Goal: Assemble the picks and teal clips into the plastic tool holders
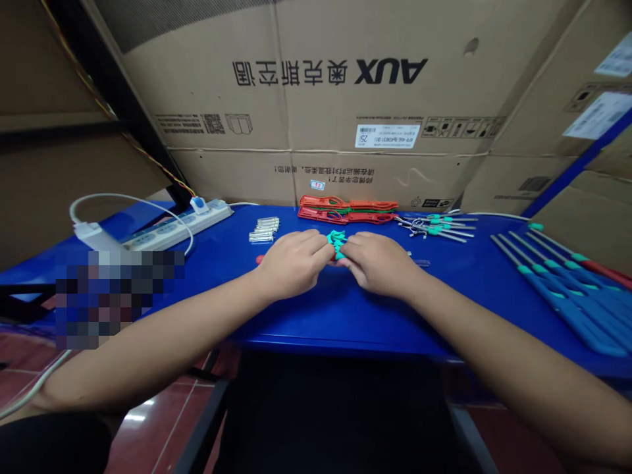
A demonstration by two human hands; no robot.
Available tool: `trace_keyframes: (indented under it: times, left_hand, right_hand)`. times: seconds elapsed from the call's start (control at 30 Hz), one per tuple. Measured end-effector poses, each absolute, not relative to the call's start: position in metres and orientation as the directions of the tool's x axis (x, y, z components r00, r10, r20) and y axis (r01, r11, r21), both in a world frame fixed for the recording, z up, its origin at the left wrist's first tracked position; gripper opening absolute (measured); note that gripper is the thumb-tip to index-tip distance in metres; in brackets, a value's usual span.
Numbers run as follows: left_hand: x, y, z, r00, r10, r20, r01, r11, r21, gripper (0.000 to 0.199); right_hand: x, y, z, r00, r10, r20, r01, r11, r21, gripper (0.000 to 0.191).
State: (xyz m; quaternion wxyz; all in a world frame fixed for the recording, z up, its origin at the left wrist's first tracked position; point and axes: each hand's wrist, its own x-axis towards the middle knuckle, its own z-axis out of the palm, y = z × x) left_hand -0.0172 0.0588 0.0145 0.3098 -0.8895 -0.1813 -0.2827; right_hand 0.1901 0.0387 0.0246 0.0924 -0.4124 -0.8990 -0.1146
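My left hand (297,262) and my right hand (379,262) meet over the middle of the blue table, fingers curled and thumbs drawn in. Between the fingertips is a cluster of small turquoise plastic pieces (336,237); both hands pinch at its near end. A bit of red shows beside the fingertips, mostly covered. A red tip (259,259) pokes out left of my left hand, and a clear plastic piece (421,263) lies right of my right hand. Whether these join what I pinch is hidden.
Red and orange plastic shells (348,209) lie behind my hands, with metal cylinders (264,228) to their left. Thin rods with turquoise collars (447,227) lie right; blue-handled rods (567,289) lie farther right. A power strip (180,224) is left; cardboard (316,39) walls the back.
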Motion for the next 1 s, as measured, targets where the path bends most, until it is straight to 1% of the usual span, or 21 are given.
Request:
trace_keyframes:
  times: [0.13, 0.23, 0.33, 0.43, 0.5, 0.57, 0.6, 0.67, 0.73, 0.77, 0.8, 0.87, 0.93, 1.0]
  left_hand:
    - [-0.014, 0.056, 0.016, 0.815, 0.098, 0.571, 0.451, -0.727, -0.518, 0.027]
    - [-0.013, 0.052, 0.018, 0.832, 0.082, 0.548, 0.429, -0.721, -0.544, 0.031]
    - [-0.012, 0.049, 0.018, 0.858, 0.064, 0.51, 0.394, -0.718, -0.574, 0.033]
    - [-0.012, 0.049, 0.017, 0.874, 0.072, 0.481, 0.377, -0.724, -0.577, 0.031]
    - [-0.014, 0.052, 0.017, 0.863, 0.134, 0.487, 0.413, -0.742, -0.528, 0.027]
    - [-0.016, 0.056, 0.017, 0.832, 0.249, 0.495, 0.484, -0.761, -0.431, 0.021]
    - [-0.017, 0.058, 0.018, 0.809, 0.314, 0.497, 0.522, -0.773, -0.361, 0.018]
    - [-0.019, 0.063, 0.019, 0.765, 0.427, 0.483, 0.565, -0.804, -0.185, 0.014]
    - [-0.021, 0.067, 0.021, 0.735, 0.49, 0.469, 0.563, -0.826, -0.021, 0.012]
    - [-0.022, 0.068, 0.022, 0.725, 0.506, 0.466, 0.56, -0.828, 0.028, 0.012]
    - [-0.023, 0.068, 0.022, 0.718, 0.515, 0.469, 0.56, -0.827, 0.05, 0.013]
    - [-0.023, 0.067, 0.023, 0.709, 0.507, 0.49, 0.574, -0.819, 0.017, 0.013]
    - [-0.023, 0.064, 0.023, 0.717, 0.462, 0.521, 0.58, -0.811, -0.079, 0.014]
    - [-0.023, 0.061, 0.021, 0.742, 0.386, 0.548, 0.566, -0.799, -0.203, 0.016]
  right_hand:
    - [0.192, 0.041, 0.024, -0.627, 0.748, 0.22, 0.749, 0.656, -0.095, 0.022]
    - [0.194, 0.043, 0.024, -0.618, 0.758, 0.21, 0.723, 0.653, -0.227, 0.022]
    - [0.194, 0.044, 0.025, -0.615, 0.77, 0.167, 0.71, 0.634, -0.307, 0.024]
    - [0.194, 0.046, 0.025, -0.617, 0.776, 0.13, 0.71, 0.62, -0.334, 0.025]
    - [0.195, 0.046, 0.025, -0.624, 0.765, 0.159, 0.709, 0.64, -0.295, 0.025]
    - [0.196, 0.045, 0.024, -0.644, 0.736, 0.212, 0.711, 0.677, -0.189, 0.025]
    - [0.196, 0.044, 0.024, -0.66, 0.714, 0.234, 0.709, 0.695, -0.121, 0.024]
    - [0.196, 0.041, 0.024, -0.695, 0.671, 0.26, 0.697, 0.717, 0.014, 0.024]
    - [0.194, 0.037, 0.025, -0.709, 0.65, 0.273, 0.695, 0.709, 0.118, 0.025]
    - [0.193, 0.036, 0.025, -0.706, 0.652, 0.277, 0.702, 0.694, 0.157, 0.025]
    - [0.192, 0.034, 0.025, -0.698, 0.659, 0.279, 0.713, 0.675, 0.189, 0.026]
    - [0.19, 0.03, 0.026, -0.676, 0.685, 0.271, 0.737, 0.638, 0.225, 0.026]
    - [0.189, 0.028, 0.026, -0.657, 0.711, 0.251, 0.754, 0.618, 0.224, 0.024]
    - [0.188, 0.028, 0.027, -0.637, 0.738, 0.222, 0.771, 0.605, 0.199, 0.022]
